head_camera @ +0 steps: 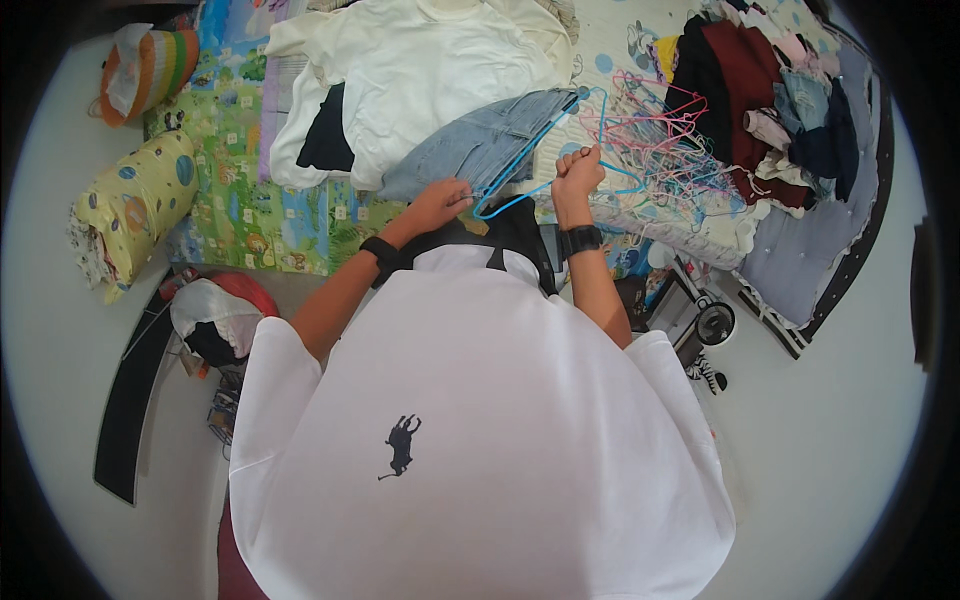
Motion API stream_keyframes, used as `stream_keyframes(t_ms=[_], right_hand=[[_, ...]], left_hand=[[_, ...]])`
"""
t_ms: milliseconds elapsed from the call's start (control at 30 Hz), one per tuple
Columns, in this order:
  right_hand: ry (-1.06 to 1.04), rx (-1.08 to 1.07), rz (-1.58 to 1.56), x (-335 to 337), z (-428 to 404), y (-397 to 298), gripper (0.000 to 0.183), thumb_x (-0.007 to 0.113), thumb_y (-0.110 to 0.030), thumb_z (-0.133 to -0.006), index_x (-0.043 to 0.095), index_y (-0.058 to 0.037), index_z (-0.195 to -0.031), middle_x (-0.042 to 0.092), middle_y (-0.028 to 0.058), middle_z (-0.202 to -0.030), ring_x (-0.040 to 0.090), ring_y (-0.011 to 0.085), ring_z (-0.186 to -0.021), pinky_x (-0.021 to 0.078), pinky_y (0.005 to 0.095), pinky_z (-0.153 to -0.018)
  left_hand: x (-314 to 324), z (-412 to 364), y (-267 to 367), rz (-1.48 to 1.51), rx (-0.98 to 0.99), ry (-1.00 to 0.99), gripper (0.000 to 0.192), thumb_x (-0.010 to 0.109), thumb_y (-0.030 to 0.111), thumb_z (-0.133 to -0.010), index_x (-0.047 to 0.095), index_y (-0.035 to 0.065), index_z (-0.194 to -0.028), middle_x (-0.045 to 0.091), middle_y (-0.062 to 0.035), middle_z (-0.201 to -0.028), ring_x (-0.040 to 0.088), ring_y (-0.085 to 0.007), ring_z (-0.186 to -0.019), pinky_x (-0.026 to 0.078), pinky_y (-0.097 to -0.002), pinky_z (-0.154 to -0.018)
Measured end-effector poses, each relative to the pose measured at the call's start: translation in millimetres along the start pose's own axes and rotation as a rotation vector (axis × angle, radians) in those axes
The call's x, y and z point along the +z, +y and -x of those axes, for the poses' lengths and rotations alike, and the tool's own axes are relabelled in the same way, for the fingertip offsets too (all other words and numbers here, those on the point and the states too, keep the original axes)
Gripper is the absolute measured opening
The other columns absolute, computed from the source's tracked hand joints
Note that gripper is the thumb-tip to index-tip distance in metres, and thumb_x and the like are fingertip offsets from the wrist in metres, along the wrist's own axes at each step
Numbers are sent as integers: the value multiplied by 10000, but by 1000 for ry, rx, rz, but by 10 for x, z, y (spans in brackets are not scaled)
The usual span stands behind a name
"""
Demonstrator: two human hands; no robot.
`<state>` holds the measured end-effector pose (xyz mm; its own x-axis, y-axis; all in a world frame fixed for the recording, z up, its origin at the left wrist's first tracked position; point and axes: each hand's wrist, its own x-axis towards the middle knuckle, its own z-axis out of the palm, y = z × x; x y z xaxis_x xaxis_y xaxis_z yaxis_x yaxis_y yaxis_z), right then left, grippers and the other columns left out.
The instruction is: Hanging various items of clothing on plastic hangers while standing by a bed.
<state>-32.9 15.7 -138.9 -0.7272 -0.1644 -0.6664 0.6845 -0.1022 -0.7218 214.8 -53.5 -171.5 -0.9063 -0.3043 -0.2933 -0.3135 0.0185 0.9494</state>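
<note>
A light-blue denim garment lies partly over a white long-sleeved top, with folds running across it. Along its right edge runs a blue clothes hanger. My right hand is closed around the hanger, its fist just right of the denim. My left hand pinches the lower edge of the denim near the hanger's lower corner; its fingertips partly hide what they grip. A black piece of cloth shows against the white top.
A tangled heap of pink and blue hangers lies right of my right hand. Beyond it are piled clothes. A yellow patterned bundle and a striped basket are at left. A small fan stands at lower right.
</note>
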Motion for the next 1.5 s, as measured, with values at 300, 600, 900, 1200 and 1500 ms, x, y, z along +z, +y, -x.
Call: stream_keyframes(t_ms=[300,600,900,1200,1500], right_hand=[[113,112,-359,-140,-556,-49,352,396,-255,-936,307,-108,-629,209,-19,-496,190,117,-381,158,270,-374],[-309,1028,-509,-882,-161,-1127,330,395,-278,-964,372,-59,-718,236,-47,-535,210,71,-397,192,236,-354],[212,197,-505,-1442,-468,-2026,229,456,-242,-933,501,-18,-952,537,77,-696,541,212,-605,445,321,-556],[-716,-163,651,-1720,-1140,-366,455,461,-301,-913,448,-39,-1286,494,76,-1214,459,184,-1098,356,297,-949],[-1146,379,113,-1548,656,-2181,447,426,-251,-938,368,-3,-1305,450,88,-1287,466,186,-1103,340,310,-986]], left_hand=[[-19,-83,-59,-31,37,222,180,609,164,-841,549,-1,-878,571,-115,-767,546,-206,-684,432,-319,-613],[44,-1098,-554,-26,-264,538,277,558,236,-859,531,4,-710,522,-81,-574,533,-174,-477,406,-325,-452],[-174,-724,-714,-178,-404,519,298,527,238,-841,557,3,-662,519,-72,-536,512,-151,-461,399,-303,-444],[852,-699,2814,-87,-34,-159,228,574,146,-829,508,-23,-690,415,-17,-569,380,-62,-557,324,-250,-495],[106,-2034,2889,272,-43,86,213,512,292,-909,525,121,-1035,556,5,-977,533,-79,-818,447,-263,-717]])
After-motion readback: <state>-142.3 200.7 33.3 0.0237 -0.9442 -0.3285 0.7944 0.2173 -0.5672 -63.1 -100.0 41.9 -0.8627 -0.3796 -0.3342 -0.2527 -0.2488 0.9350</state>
